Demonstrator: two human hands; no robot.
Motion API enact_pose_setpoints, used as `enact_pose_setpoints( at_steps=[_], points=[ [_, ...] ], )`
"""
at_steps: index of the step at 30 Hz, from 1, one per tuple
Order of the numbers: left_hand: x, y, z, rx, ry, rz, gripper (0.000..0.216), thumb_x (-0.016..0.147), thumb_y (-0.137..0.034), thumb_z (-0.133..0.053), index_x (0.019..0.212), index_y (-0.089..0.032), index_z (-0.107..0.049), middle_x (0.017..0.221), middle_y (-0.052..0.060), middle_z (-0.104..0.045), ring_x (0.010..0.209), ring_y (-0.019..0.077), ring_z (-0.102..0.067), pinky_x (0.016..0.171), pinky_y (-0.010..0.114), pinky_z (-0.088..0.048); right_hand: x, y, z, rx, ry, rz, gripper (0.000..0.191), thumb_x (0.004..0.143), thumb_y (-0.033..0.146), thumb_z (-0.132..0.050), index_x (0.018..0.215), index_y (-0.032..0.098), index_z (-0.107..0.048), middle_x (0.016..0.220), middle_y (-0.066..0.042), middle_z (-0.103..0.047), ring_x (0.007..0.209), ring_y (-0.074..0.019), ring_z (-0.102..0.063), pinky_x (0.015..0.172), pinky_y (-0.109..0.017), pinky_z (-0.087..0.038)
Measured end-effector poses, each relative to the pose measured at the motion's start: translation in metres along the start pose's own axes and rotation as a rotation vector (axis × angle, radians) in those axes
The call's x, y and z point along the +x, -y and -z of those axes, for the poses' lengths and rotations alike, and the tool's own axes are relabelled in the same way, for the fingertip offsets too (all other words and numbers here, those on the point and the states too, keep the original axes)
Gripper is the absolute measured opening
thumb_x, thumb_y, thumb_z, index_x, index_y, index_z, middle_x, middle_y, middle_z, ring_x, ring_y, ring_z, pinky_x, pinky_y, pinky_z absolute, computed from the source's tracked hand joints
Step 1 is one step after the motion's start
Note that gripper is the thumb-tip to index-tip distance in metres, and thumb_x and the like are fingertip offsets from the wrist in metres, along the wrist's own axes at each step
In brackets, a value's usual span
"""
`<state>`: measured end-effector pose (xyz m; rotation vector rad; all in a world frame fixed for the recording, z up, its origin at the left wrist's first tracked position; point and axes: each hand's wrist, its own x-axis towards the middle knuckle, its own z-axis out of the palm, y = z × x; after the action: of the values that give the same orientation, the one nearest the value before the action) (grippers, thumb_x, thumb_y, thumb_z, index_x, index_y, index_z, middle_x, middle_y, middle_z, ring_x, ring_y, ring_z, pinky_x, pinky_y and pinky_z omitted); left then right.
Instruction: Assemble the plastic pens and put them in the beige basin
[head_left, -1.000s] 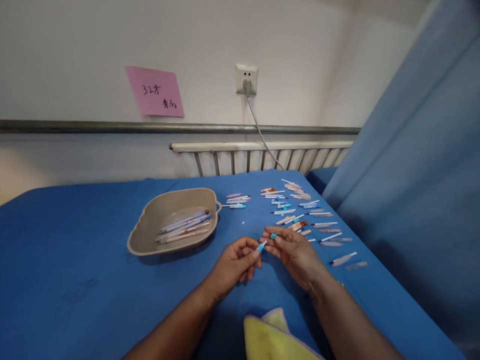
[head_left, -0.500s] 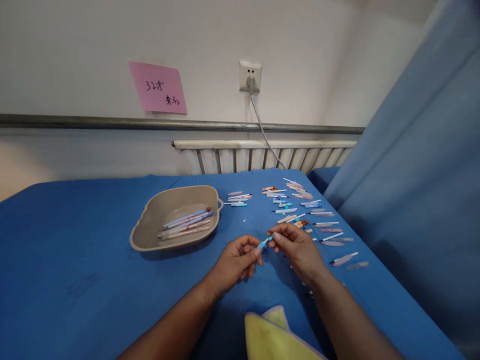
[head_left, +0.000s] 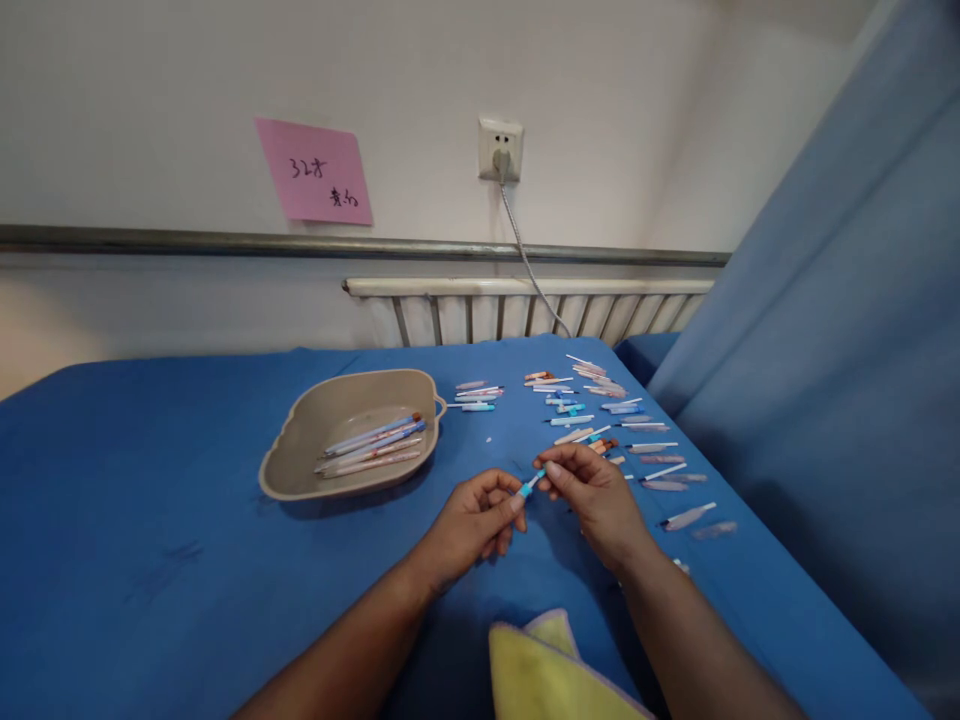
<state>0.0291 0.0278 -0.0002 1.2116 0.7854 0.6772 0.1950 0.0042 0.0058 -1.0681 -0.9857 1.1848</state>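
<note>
A small turquoise-and-white pen part [head_left: 531, 485] spans the gap between my two hands. My left hand [head_left: 476, 515] pinches its lower left end between thumb and fingers. With thumb and forefinger, my right hand [head_left: 589, 495] grips the turquoise tip at the upper right. The fingers cover both ends of the part. Beyond and beside my right hand lie many loose pen pieces, among them white tubes, turquoise and blue parts [head_left: 570, 408], orange-brown ends [head_left: 602, 446] and clear barrels [head_left: 686, 518].
A beige basin [head_left: 300, 485] with several pens [head_left: 371, 440] stands left of my hands on the blue cloth [head_left: 150, 450]. A yellow cloth [head_left: 540, 665] lies at the near edge. A blue curtain [head_left: 840, 300] hangs at the right. A cord [head_left: 517, 235] runs down from the wall socket [head_left: 500, 135].
Hardly anything differs. Both hands keep their grip on the pen part in almost the same place, and the view has shifted very slightly.
</note>
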Motion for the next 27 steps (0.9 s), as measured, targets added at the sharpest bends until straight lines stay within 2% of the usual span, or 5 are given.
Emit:
enact_pose_setpoints(
  at_steps=[5,11,17,22,27],
  points=[
    [0.0000,0.0003,0.0002,0.004,0.000,-0.001,0.031,0.075,-0.041,-0.064,0.089,-0.016,-0.053,0.062,-0.002,-0.062,0.034,0.0043,-0.046,0.031,0.014,-0.029,0.0002,0.0000,-0.0002,-0.036,0.020,0.002,0.024,0.069,0.039,-0.071,0.082,0.019,-0.067,0.080,-0.004,-0.068,0.062,-0.0127,-0.058,0.057,-0.025,-0.044],
    [0.0001,0.0005,0.0007,0.033,0.015,-0.008,0.030,0.077,-0.042,-0.063,0.089,-0.016,-0.053,0.062,-0.002,-0.061,0.035,0.0038,-0.046,0.032,0.013,-0.029,-0.0012,0.0008,-0.0019,-0.034,0.044,0.016,0.022,0.068,0.033,-0.072,0.084,0.020,-0.066,0.083,-0.003,-0.070,0.066,-0.0133,-0.059,0.066,-0.028,-0.047],
    [-0.0018,0.0005,0.0015,-0.032,0.059,0.032,0.027,0.079,-0.041,-0.060,0.088,-0.016,-0.051,0.065,-0.002,-0.062,0.036,0.0038,-0.046,0.031,0.013,-0.028,-0.0006,0.0005,0.0008,-0.157,0.062,0.047,0.016,0.070,0.031,-0.069,0.080,0.019,-0.068,0.074,-0.002,-0.069,0.065,-0.0138,-0.059,0.064,-0.027,-0.046],
    [-0.0025,0.0006,0.0040,-0.084,0.103,0.082,0.030,0.079,-0.043,-0.061,0.088,-0.017,-0.050,0.066,-0.001,-0.062,0.035,0.0034,-0.045,0.031,0.013,-0.027,-0.0003,0.0010,0.0032,-0.223,0.092,0.069,0.018,0.071,0.034,-0.068,0.080,0.018,-0.067,0.067,0.000,-0.065,0.064,-0.0140,-0.058,0.062,-0.027,-0.045],
    [-0.0013,0.0031,0.0032,0.015,0.053,0.029,0.030,0.076,-0.040,-0.064,0.089,-0.016,-0.051,0.063,-0.002,-0.063,0.034,0.0039,-0.046,0.032,0.014,-0.029,0.0006,-0.0040,0.0064,-0.401,0.082,0.078,0.021,0.071,0.038,-0.067,0.073,0.018,-0.062,0.060,0.003,-0.058,0.056,-0.0114,-0.050,0.054,-0.023,-0.039]
  ],
)
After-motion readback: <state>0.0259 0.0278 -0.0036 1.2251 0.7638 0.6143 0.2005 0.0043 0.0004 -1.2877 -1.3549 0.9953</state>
